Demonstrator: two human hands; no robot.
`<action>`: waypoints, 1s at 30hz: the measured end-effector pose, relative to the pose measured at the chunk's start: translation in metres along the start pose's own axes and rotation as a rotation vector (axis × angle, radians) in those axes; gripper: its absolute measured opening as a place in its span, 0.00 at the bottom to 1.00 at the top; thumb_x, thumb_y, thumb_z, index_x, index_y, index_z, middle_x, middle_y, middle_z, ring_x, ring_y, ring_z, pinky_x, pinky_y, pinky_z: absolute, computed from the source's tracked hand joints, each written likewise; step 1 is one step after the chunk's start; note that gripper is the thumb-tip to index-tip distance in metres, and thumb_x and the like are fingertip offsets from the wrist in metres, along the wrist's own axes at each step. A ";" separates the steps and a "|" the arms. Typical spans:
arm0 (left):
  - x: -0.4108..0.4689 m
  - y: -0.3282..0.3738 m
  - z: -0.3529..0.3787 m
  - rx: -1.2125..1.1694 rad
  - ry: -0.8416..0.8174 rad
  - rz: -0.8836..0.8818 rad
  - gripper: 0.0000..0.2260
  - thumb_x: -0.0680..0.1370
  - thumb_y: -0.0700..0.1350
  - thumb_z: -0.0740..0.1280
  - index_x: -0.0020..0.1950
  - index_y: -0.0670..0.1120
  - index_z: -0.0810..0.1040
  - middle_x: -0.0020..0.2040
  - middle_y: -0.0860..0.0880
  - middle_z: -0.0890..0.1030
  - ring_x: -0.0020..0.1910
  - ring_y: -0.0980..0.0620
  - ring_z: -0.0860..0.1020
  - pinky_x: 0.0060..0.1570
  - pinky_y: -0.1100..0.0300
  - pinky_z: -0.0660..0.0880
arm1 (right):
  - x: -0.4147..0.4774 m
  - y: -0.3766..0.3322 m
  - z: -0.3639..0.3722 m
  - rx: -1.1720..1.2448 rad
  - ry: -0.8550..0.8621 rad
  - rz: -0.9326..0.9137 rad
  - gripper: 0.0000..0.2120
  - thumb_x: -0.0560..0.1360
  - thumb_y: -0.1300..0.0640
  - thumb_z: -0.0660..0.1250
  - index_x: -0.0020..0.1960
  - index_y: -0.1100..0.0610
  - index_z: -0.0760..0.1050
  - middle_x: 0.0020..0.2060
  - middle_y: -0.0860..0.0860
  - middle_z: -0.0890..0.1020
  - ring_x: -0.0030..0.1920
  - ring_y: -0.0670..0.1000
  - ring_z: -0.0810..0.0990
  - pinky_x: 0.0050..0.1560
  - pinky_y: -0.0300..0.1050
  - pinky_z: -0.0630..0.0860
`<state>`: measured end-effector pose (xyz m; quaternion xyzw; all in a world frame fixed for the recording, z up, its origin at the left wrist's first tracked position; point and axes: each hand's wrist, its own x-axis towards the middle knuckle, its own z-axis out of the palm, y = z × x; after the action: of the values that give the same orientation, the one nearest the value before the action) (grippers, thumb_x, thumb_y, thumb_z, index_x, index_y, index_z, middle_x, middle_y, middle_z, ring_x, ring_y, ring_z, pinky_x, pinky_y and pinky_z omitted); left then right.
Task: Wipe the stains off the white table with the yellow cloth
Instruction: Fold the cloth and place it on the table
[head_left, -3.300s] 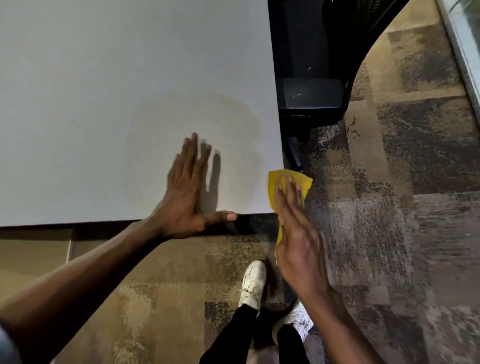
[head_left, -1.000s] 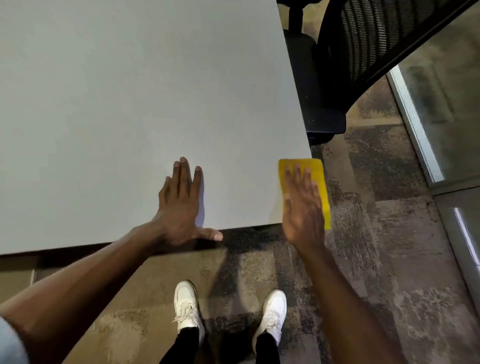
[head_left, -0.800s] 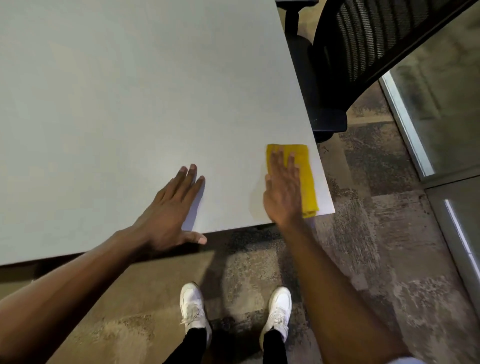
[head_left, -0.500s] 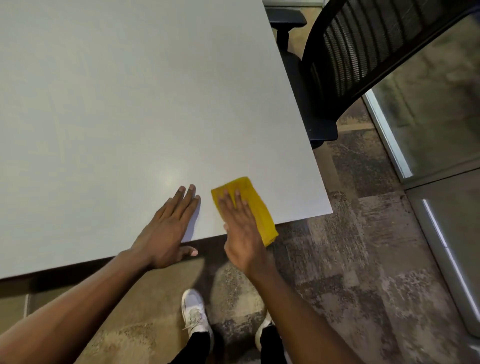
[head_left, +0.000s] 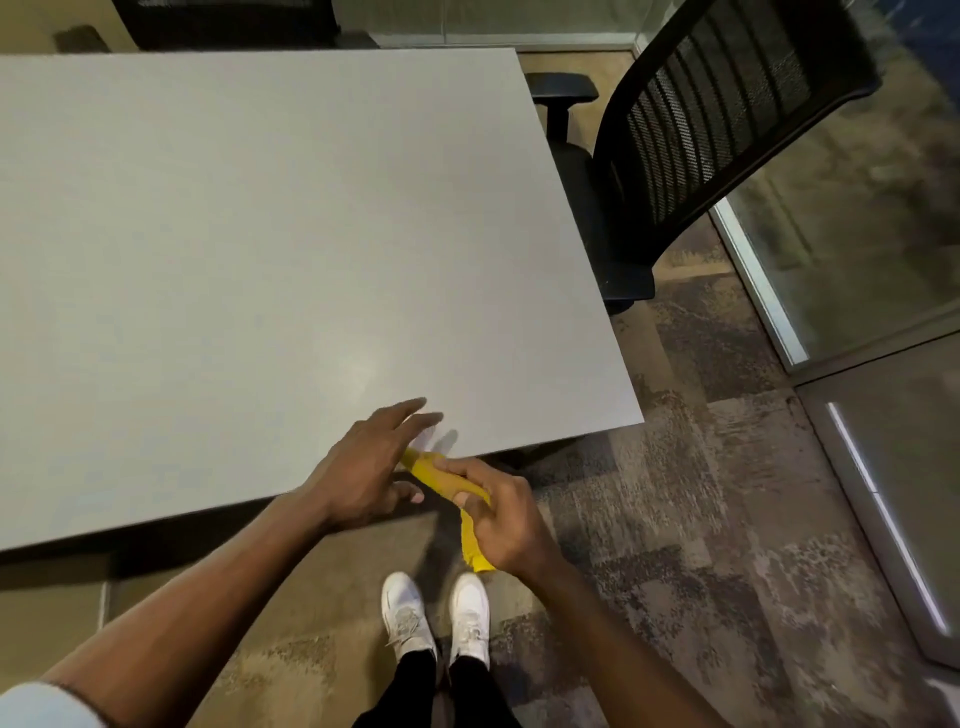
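Observation:
The white table (head_left: 270, 249) fills the upper left of the view, and I see no stain on its surface. My right hand (head_left: 501, 525) is closed around the yellow cloth (head_left: 441, 480), which is bunched into a strip just off the table's near edge, one end hanging down below the hand. My left hand (head_left: 363, 473) hovers at the near edge with fingers spread; the cloth's upper end passes under its fingers, and I cannot tell whether they touch it.
A black mesh office chair (head_left: 691, 135) stands close to the table's right side. A glass partition with a metal base (head_left: 763, 306) runs along the right. Patterned carpet (head_left: 727, 519) covers the floor, where my white shoes (head_left: 436, 618) stand.
My right hand has pulled the cloth off the table's near edge and gathered it from flat into a bunched strip. My left hand has lifted from lying flat on the table.

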<state>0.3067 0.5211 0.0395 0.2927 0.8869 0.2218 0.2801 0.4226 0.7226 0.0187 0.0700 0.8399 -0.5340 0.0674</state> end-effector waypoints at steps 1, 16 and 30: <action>-0.004 0.008 -0.009 0.016 0.009 0.024 0.38 0.73 0.50 0.82 0.82 0.53 0.72 0.85 0.49 0.69 0.82 0.46 0.68 0.77 0.49 0.70 | -0.002 -0.007 -0.003 0.057 0.020 0.007 0.18 0.80 0.66 0.66 0.68 0.55 0.82 0.61 0.47 0.87 0.61 0.40 0.85 0.62 0.38 0.79; -0.089 0.080 -0.102 -0.548 0.453 -0.316 0.13 0.76 0.57 0.80 0.46 0.48 0.85 0.44 0.49 0.89 0.48 0.45 0.87 0.51 0.43 0.83 | -0.010 -0.103 -0.061 0.368 -0.080 0.048 0.30 0.67 0.45 0.83 0.66 0.48 0.80 0.56 0.54 0.86 0.57 0.50 0.86 0.56 0.49 0.85; -0.188 0.022 -0.108 -0.875 0.885 -0.425 0.12 0.77 0.50 0.81 0.38 0.47 0.84 0.28 0.52 0.80 0.24 0.54 0.76 0.24 0.59 0.73 | 0.011 -0.173 -0.010 0.342 0.133 0.061 0.05 0.76 0.55 0.79 0.51 0.53 0.87 0.46 0.57 0.90 0.51 0.62 0.89 0.53 0.64 0.86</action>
<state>0.3746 0.3915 0.2013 -0.1484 0.7849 0.6012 0.0199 0.3781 0.6592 0.1744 0.1411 0.7368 -0.6610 0.0147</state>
